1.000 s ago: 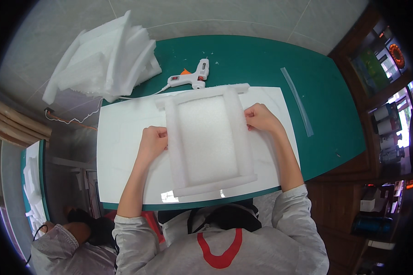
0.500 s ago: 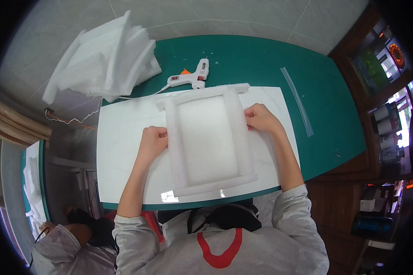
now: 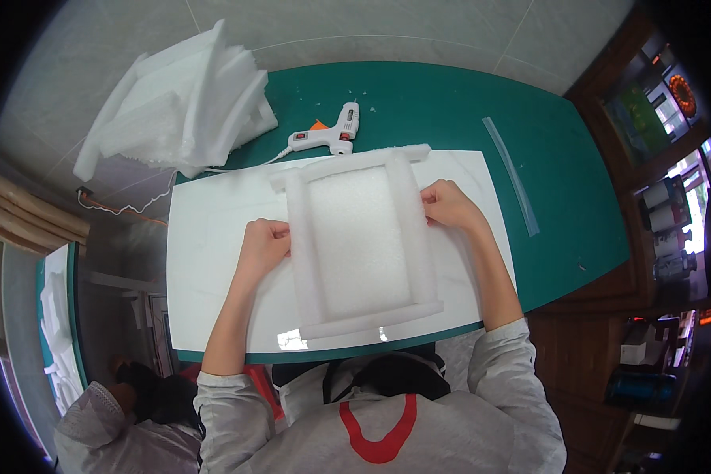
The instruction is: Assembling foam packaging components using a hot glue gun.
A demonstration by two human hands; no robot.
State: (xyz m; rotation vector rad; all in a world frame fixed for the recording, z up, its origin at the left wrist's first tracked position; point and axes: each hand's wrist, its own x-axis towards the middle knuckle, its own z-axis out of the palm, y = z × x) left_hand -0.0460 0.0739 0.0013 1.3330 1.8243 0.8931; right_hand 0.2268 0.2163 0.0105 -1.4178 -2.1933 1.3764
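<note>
A white foam tray [image 3: 359,237], a flat sheet edged by foam strips along its four sides, lies in front of me over a glossy white board [image 3: 213,268]. My left hand [image 3: 264,245] pinches its left edge strip, fingers curled and thumb partly hidden. On the opposite side my right hand [image 3: 449,204] grips the right strip a little higher up, its fingertips tucked against the foam. Beyond the tray's far edge a white hot glue gun [image 3: 328,133] rests with its nozzle pointing away.
Several white foam pieces [image 3: 182,103] are stacked at the far left of the green table mat [image 3: 434,103]. To the right lies a clear plastic strip [image 3: 513,175]. The glue gun's cord [image 3: 245,167] runs left to the wall. Another person [image 3: 126,419] sits at lower left.
My hands and the foam tray have hardly moved. At lower left, the other person's arm has drawn back from the side table.
</note>
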